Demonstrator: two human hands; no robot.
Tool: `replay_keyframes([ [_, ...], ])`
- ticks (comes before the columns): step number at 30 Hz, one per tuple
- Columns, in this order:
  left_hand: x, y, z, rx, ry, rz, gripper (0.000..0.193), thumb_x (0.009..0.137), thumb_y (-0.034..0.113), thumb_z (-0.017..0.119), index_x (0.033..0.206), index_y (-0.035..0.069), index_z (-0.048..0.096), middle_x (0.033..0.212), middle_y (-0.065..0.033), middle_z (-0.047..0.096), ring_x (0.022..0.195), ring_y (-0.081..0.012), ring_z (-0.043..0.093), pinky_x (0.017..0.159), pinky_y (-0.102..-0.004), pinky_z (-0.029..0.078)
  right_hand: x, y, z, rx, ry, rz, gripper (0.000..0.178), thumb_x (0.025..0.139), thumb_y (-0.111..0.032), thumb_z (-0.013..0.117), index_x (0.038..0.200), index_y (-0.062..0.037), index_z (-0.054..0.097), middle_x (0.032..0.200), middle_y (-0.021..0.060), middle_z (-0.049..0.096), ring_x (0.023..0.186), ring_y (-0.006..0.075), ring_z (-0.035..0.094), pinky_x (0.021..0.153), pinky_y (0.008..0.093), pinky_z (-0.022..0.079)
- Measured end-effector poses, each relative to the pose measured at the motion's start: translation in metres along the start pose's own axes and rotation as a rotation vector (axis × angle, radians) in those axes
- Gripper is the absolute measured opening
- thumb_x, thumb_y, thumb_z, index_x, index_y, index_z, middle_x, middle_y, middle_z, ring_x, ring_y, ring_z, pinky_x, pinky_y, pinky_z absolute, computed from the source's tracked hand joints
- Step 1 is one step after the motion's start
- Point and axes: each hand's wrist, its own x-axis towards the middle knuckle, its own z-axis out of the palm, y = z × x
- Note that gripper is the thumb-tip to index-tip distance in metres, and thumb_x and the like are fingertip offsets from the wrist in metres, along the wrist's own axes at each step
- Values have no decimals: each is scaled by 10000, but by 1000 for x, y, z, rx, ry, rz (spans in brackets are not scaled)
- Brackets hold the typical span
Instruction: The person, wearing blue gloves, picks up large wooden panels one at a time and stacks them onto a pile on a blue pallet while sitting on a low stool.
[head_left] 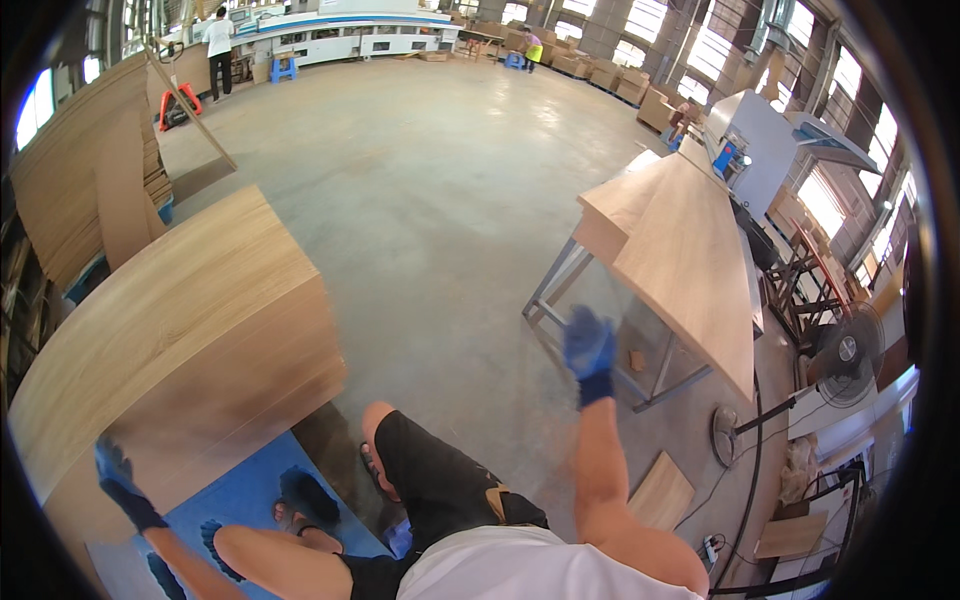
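My left hand, in a blue knitted glove, is at the near side of a tall stack of wood-grain boards. Its fingers lie stretched along the stack's edges, seemingly touching them. My right hand, gloved the same way, is held out in the air to the right, slightly blurred. Its fingers look loosely apart, with nothing visible in them. Just beyond it stands a metal-legged table with long wood-grain panels on top. The stack rests on a blue base beside my feet.
A standing fan and cables on the floor are at right, near a loose board. A machine adjoins the panel table. Stacked brown sheets and a red pallet jack stand far left. Two people are in the distance.
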Motion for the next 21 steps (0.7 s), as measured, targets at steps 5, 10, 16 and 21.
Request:
replay_keyframes([
  [5, -254, 12, 171, -191, -673, 227, 332, 874, 239, 437, 1120, 30, 517, 1078, -92, 554, 964, -170, 540, 780, -325, 458, -85, -168, -113, 62, -91, -582, 533, 810, -432, 439, 1182, -50, 450, 1199, 110, 481, 1096, 243, 458, 862, 400, 414],
  [10, -428, 20, 276, -137, -1375, -3, 392, 859, 283, 461, 1126, -2, 493, 1078, -116, 550, 947, -217, 547, 802, -348, 440, -164, -213, -85, -208, -291, -661, 547, 851, -420, 423, 1242, -40, 376, 1250, 115, 434, 1127, 264, 425, 940, 397, 342],
  [16, -560, 33, 294, -426, -1815, -670, 511, 842, 329, 500, 1202, -10, 371, 1143, -118, 498, 1036, -227, 487, 868, -380, 396, -214, -106, 49, -145, -52, -290, 388, 793, -247, 517, 1097, -9, 485, 1040, 108, 560, 937, 228, 534, 812, 361, 434],
  [21, -495, 63, 246, -712, -1353, -656, 327, 774, 194, 566, 1008, -27, 506, 982, -123, 559, 892, -218, 554, 805, -357, 447, -222, -15, 101, -333, -378, 136, 505, 822, -317, 524, 1210, -30, 376, 1121, 125, 516, 1013, 229, 521, 858, 391, 417],
])
